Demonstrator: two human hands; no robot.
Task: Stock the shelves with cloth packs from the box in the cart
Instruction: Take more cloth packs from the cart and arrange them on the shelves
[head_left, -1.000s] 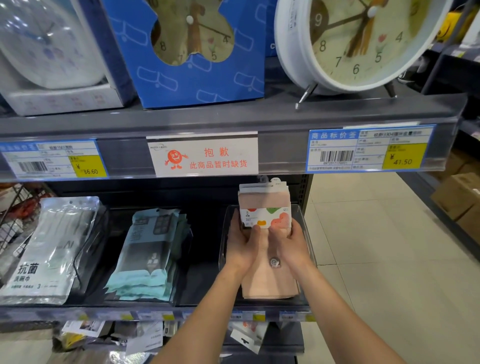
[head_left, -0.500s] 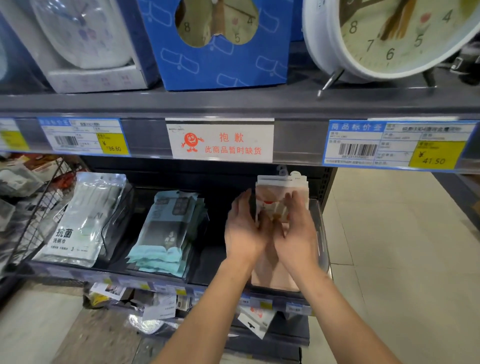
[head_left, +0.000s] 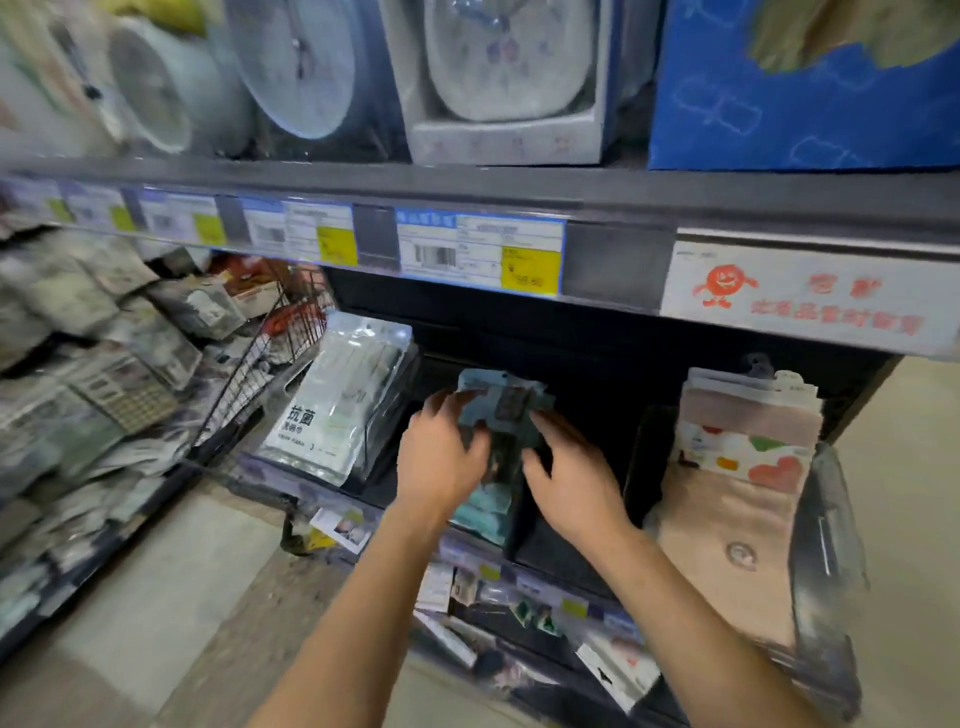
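Note:
A stack of teal cloth packs (head_left: 503, 399) leans in the middle bin of the dark lower shelf (head_left: 582, 525). My left hand (head_left: 440, 460) grips the stack's left edge, thumb over the front. At the stack's right edge rests my right hand (head_left: 574, 480), its fingers spread and fairly straight. To the right, pink cloth packs (head_left: 743, 457) with a coloured label stand in a clear bin, and nothing touches them. A white cloth pack (head_left: 340, 410) leans in the bin to the left. The cart and its box are out of view.
Boxed clocks (head_left: 498, 78) and a blue box (head_left: 800, 104) fill the upper shelf, with price tags (head_left: 480, 254) along its edge. A black wire basket (head_left: 260, 364) of packets stands at left. More packets lie on the bottom shelf (head_left: 519, 613). Tiled floor shows at right.
Both hands have let go of the pink packs and moved left to the teal stack. The camera has swung left, so the pink packs now sit at the right of the view.

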